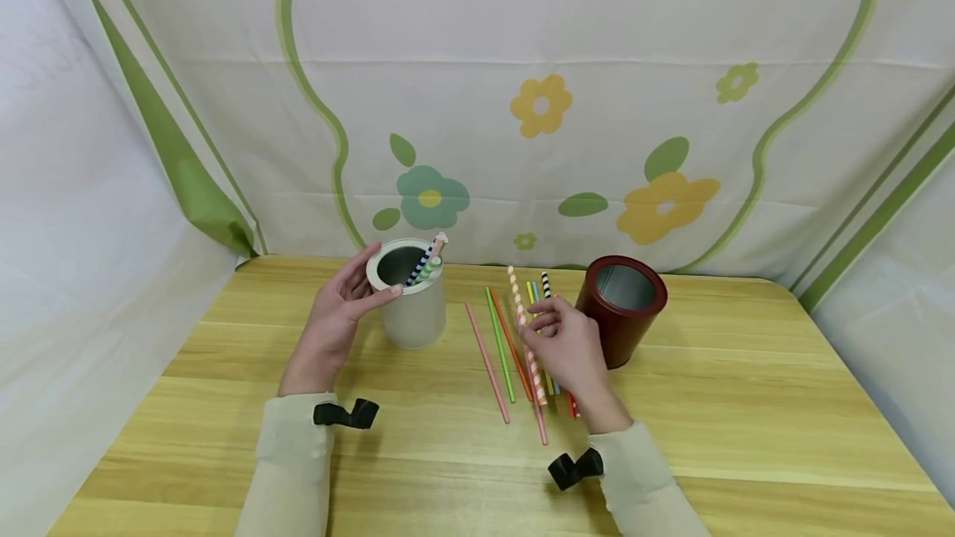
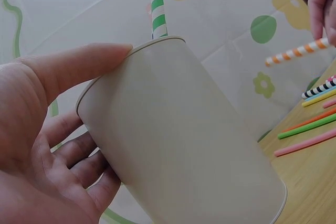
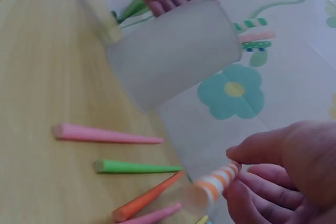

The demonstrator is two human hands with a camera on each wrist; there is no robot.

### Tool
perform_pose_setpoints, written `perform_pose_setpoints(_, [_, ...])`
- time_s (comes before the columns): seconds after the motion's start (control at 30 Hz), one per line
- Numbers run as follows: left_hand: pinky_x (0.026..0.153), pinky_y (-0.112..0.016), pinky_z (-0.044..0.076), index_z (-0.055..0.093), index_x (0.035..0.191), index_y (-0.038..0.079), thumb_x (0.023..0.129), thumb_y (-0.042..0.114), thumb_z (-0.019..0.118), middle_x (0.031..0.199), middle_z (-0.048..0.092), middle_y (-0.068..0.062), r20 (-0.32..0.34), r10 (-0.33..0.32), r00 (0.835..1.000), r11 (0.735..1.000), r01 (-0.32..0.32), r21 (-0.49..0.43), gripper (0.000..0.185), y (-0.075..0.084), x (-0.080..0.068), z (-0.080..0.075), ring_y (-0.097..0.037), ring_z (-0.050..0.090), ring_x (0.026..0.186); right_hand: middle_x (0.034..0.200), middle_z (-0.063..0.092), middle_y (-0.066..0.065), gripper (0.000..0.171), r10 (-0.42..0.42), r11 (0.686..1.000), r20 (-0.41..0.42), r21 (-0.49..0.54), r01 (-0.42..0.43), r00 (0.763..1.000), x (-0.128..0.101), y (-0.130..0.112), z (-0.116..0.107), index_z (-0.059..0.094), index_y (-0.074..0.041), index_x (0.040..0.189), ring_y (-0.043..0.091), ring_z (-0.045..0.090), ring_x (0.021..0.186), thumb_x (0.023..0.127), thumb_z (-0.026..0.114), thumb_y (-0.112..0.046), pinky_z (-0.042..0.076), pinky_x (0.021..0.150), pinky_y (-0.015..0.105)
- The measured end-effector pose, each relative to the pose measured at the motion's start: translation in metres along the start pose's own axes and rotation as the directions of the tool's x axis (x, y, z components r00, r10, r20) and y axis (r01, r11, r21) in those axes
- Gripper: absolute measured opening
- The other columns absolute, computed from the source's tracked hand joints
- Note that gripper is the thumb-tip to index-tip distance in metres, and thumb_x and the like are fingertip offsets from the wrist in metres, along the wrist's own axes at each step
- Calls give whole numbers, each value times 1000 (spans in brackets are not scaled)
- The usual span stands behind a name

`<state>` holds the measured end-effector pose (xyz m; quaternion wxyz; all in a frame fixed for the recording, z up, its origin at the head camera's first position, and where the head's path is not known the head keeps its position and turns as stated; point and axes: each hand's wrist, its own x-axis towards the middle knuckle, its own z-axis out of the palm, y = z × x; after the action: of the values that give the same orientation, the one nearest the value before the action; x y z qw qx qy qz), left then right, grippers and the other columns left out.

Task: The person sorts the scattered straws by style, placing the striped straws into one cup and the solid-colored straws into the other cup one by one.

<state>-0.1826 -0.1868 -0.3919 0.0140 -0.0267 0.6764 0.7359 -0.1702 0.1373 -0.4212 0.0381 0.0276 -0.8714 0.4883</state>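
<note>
My left hand holds the white canister by its upper side, with the thumb on the rim and the other fingers behind it. Several striped paper straws lean inside that canister, their ends above the rim. Over the middle of the table, my right hand pinches an orange-and-white striped straw between thumb and fingers, raised off the wood in the wrist views. Below it lie loose straws, among them a pink straw, a green straw and an orange straw.
Just right of my right hand stands a dark red canister, its top uncovered. A black-and-white straw lies among the loose ones. Behind the wooden table hangs a flower-print curtain.
</note>
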Motion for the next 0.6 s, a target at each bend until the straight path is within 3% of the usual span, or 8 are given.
perform_pose_setpoints(0.17, [136,-42,27,37,169,21,99,1,74,176,35,-4,2,-2,1000,1000,2,-3,82,0,0,0,-22,36,161,104,74,12,38,48,977,116,201,-70,992,1,-8,-10,69,-9,134,13,72,81,98,78,-12,67,74,40])
perform_pose_setpoints(0.3, [136,-42,27,37,169,21,99,0,73,176,35,-4,4,0,1000,1000,0,-5,82,0,0,0,-22,36,161,109,70,15,44,66,936,196,327,-128,978,1,-13,-17,61,-1,144,13,73,82,101,71,-6,68,76,36])
perform_pose_setpoints(0.4, [135,-40,28,37,169,21,99,0,73,176,36,-4,5,0,1000,1000,1,-5,82,-1,0,0,-21,37,161,111,68,13,41,47,908,245,394,-144,968,1,-16,-23,58,5,141,12,74,88,102,68,-3,68,79,33])
perform_pose_setpoints(0.6, [134,-36,31,37,169,21,99,0,73,176,37,-4,6,4,1000,1000,-4,-9,82,-1,0,-1,-21,37,160,106,66,10,30,-29,857,315,497,-139,949,1,-16,-35,54,12,127,14,77,92,100,66,4,68,88,41])
